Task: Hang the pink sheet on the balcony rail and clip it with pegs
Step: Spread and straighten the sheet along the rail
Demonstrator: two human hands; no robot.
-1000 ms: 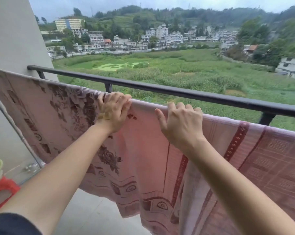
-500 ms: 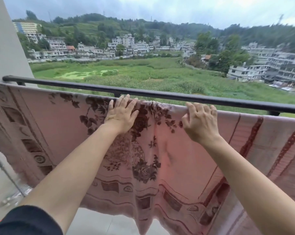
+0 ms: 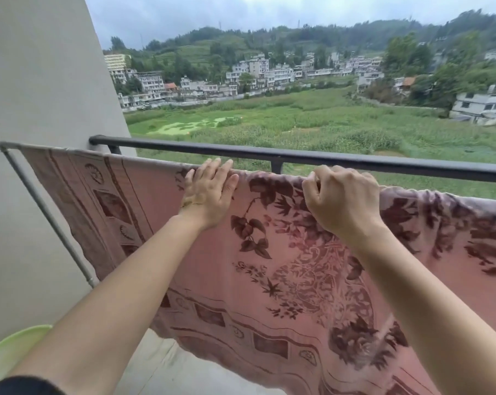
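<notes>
The pink sheet (image 3: 283, 252) already drapes over a grey rack bar (image 3: 50, 215) at mid-frame, just inside the black balcony rail (image 3: 355, 162). The left hand (image 3: 209, 195) lies flat and open on its top fold, while the right hand (image 3: 340, 201) pinches that fold — no pegs in view, so clipping seems left.

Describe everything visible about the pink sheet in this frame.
The pink sheet, a soft fabric with dark maroon flowers, leaves and a patterned border, hangs draped over a thin grey metal bar just inside the black balcony rail. The left hand lies flat on its top edge; the right hand grips it. No pegs visible.
</notes>
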